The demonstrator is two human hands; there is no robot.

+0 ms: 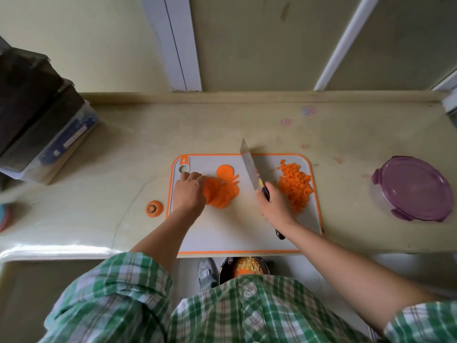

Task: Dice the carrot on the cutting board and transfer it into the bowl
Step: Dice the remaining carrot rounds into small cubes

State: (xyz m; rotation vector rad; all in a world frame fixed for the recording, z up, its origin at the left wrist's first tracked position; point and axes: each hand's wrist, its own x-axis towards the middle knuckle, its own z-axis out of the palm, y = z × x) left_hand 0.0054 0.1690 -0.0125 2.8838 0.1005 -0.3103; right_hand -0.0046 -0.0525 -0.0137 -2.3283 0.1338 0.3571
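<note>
I judge the dicing about half done: a diced pile lies on the right of the cutting board. Left of centre, uncut carrot slices sit under my left hand's curled fingers. My right hand grips the knife mid-board, and the bowl below the board's near edge already holds some dice.

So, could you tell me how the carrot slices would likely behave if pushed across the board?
The slices look thin and overlap in a fan, so they would probably slide apart rather than move together. Lying flat, they seem unlikely to roll. The board looks smooth, so they may skid easily.
</note>
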